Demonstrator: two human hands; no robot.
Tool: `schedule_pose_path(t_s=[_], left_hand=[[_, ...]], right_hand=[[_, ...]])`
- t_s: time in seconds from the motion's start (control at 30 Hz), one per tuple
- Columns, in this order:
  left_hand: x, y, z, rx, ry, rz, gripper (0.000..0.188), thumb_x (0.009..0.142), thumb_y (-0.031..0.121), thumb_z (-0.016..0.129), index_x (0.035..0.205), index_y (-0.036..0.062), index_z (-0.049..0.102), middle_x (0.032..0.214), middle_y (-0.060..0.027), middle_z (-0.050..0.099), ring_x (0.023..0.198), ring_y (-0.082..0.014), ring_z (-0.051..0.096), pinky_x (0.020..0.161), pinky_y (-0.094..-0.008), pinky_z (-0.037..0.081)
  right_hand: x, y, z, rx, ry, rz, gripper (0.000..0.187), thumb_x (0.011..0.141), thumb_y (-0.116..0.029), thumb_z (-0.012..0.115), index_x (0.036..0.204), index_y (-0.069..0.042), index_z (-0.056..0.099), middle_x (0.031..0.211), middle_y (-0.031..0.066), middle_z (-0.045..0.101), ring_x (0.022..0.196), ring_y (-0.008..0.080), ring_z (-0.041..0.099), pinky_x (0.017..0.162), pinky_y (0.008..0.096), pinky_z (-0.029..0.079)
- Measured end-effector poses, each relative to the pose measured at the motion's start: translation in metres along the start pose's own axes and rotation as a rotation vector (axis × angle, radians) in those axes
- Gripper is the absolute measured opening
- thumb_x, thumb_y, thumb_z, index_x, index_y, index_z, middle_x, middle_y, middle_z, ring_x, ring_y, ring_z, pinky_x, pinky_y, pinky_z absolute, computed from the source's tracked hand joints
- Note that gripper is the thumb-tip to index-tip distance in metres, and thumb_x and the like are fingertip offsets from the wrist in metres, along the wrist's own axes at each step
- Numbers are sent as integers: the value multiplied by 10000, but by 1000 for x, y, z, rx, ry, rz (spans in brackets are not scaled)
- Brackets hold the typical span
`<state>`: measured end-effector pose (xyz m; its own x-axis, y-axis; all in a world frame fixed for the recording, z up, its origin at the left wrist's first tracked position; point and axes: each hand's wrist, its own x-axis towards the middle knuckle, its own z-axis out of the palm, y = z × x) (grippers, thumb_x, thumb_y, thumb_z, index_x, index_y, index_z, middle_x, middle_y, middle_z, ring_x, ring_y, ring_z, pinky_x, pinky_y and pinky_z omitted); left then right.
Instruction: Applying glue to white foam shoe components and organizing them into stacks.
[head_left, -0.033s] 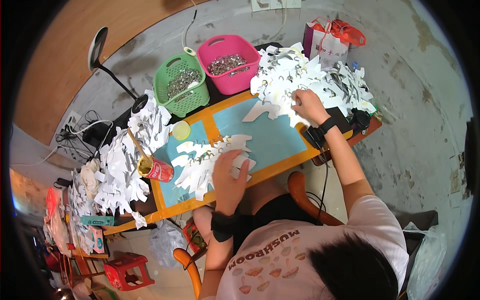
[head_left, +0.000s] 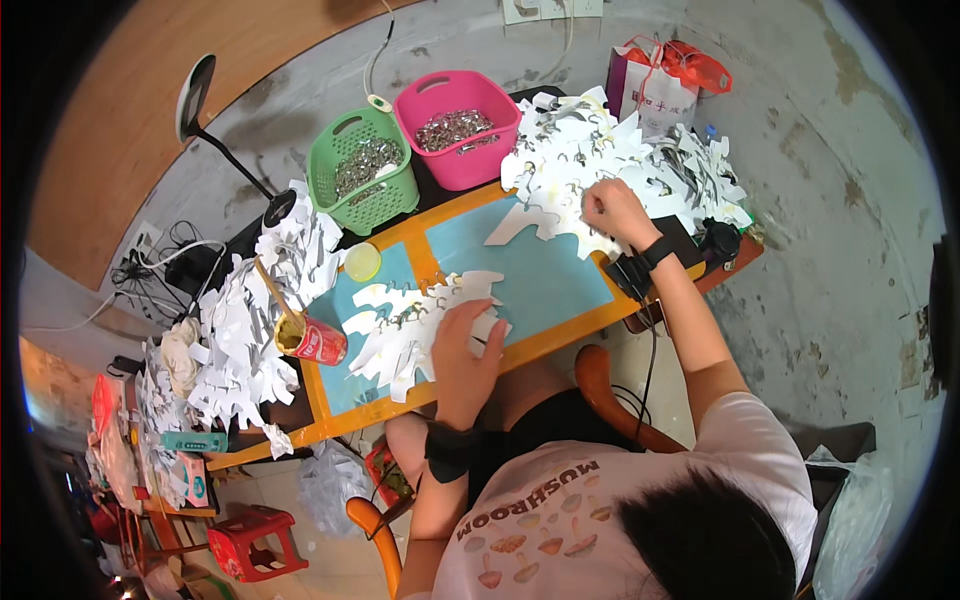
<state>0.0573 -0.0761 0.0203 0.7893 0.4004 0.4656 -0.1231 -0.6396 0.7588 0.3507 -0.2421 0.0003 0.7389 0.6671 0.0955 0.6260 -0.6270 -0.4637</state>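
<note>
blue-and-orange table [head_left: 560,290] against a grey wall | left hand [head_left: 462,345] stayed flat, fingers spread on white cutouts [head_left: 400,330] | right hand [head_left: 612,210] kept pinching paper from pile [head_left: 600,150] just beyond it | nothing really moved

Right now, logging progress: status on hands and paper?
Left hand pressing white paper cutouts. Right hand picking at cutout pile. Red can beside work.

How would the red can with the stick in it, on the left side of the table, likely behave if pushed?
The red can already leans, its open mouth tilted toward the table's left end, so it would probably tip or roll on its round side. The long stick poking out likely makes it top-heavy. Paper cutouts crowd beside it and might block a slide.
</note>
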Motion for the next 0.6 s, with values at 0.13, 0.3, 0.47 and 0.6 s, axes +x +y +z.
schedule_pose_path(t_s=[0.13, 0.3, 0.47, 0.6], left_hand=[[3, -2, 19, -54, -50, -26, 235, 787, 98, 652, 1004, 21, 610, 989, -149, 609, 899, -322, 585, 775, -376, 470], [6, 2, 28, -115, -79, -92, 228, 791, 97, 653, 1005, 27, 621, 983, -138, 615, 853, -284, 602, 686, -339, 485], [4, -13, 36, -67, -109, -56, 318, 789, 101, 667, 1091, 36, 593, 1032, -120, 611, 858, -247, 604, 682, -311, 486], [15, -6, 48, -317, 34, -275, 483, 793, 100, 692, 1237, 57, 507, 1014, -94, 591, 894, -165, 578, 763, -261, 467]], right_hand=[[-17, -12, 11, -76, 247, -52, 561, 573, -197, 817, 1036, -80, 523, 947, 152, 564, 882, 374, 544, 768, 406, 449], [-25, -25, 7, -274, 227, 32, 555, 573, -189, 816, 1024, -86, 510, 929, 115, 586, 869, 348, 540, 746, 393, 441], [-29, -17, 3, 334, 180, -235, 314, 665, -57, 740, 887, -88, 521, 763, 63, 528, 719, 195, 502, 657, 287, 411], [-31, -39, -8, 762, -136, -254, 258, 714, 37, 703, 866, -45, 512, 751, -41, 506, 709, 55, 447, 654, 216, 397]])
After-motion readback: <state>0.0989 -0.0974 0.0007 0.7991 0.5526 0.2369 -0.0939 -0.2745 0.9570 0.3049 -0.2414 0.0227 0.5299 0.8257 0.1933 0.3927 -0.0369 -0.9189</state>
